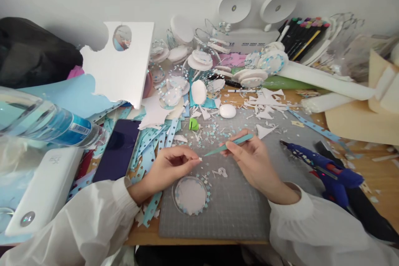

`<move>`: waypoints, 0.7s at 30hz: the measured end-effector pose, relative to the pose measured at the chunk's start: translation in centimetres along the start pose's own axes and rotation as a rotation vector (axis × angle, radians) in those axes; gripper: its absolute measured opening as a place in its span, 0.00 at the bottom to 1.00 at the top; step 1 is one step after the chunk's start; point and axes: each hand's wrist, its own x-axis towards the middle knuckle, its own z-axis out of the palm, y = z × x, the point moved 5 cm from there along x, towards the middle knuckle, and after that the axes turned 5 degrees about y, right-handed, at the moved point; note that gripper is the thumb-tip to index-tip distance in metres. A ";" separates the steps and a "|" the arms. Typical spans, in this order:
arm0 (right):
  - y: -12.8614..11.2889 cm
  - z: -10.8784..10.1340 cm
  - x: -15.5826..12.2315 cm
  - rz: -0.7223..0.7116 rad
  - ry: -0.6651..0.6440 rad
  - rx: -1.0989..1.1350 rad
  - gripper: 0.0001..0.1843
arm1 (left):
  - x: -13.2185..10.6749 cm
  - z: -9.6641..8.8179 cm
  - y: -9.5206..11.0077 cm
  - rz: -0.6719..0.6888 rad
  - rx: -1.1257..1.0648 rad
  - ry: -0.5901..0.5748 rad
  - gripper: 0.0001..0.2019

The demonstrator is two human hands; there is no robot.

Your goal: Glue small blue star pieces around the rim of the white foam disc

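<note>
Between the thumb and forefinger of my left hand (pixel 174 162) is a tiny pale paper star (pixel 200 159). My right hand (pixel 254 164) is closed around teal tweezers (pixel 229 145), whose tips point left and stop just short of the star. Below my left hand, on the grey cutting mat (pixel 230 212), lies a round white disc (pixel 190 195) with small blue and white stars along its edge. A crumpled white scrap (pixel 220 172) rests between my hands. Many loose tiny stars are scattered over the mat beyond them.
A blue glue gun (pixel 327 170) lies at the right. At the left are a dark phone (pixel 118 149), a white power bank (pixel 43 191) and a water bottle (pixel 52 120) on its side. Behind the mat stand several star-trimmed discs (pixel 199 60) and a green-capped bottle (pixel 193 124).
</note>
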 end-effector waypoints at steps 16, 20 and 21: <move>0.5 0.1 -0.4 0.010 -0.058 -0.041 0.11 | -0.3 0.1 -0.5 0.023 0.041 -0.056 0.06; 0.2 0.2 -0.5 0.045 -0.058 -0.002 0.10 | -0.3 0.2 -0.5 0.005 0.032 -0.058 0.06; 0.1 0.2 -0.4 0.054 -0.056 0.010 0.10 | -0.3 0.2 -0.5 -0.002 0.029 -0.056 0.06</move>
